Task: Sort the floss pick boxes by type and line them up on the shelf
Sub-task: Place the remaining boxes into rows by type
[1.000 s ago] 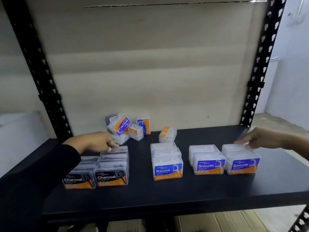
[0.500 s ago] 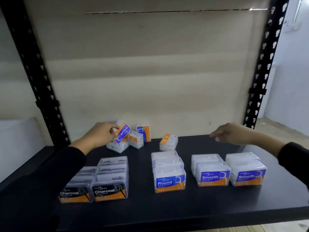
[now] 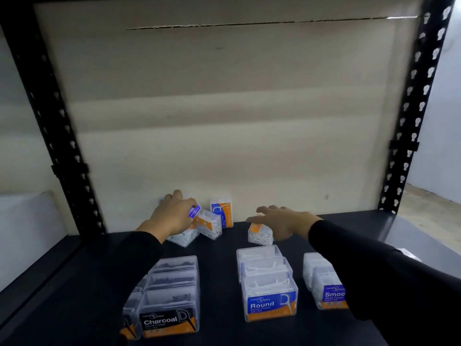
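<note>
Since half a second ago, my right hand (image 3: pixel 284 222) has swung left from beyond the Smooth row (image 3: pixel 321 283) and now sits over the loose box (image 3: pixel 260 236). My left hand (image 3: pixel 172 218) has settled lower on the pile (image 3: pixel 185 237) at the far left.

The step in hand, as I judge it, is a double pick from the unsorted boxes at the far side of the shelf (image 3: pixel 219 270). To do it well I want each label read before I carry anything. The top box (image 3: pixel 194 210) shows a purple label, so it likely belongs with the Smooth row on the right. I cannot read the loose box's label from here. The top box should come straight up, since it rests on the boxes below and a sideways drag could topple them or knock the upright box (image 3: pixel 222 213) just beside the pile. New boxes should go behind the Charcoal row (image 3: pixel 172 293), the Round row (image 3: pixel 267 278) or the Smooth row, labels facing near.

The left hand reaches forward, palm down, with its fingers curled over the top box and clamped on it. The right hand stretches out flat, fingers straight and spread apart, above the loose box. I cannot tell whether it touches the box yet, and it holds nothing.
</note>
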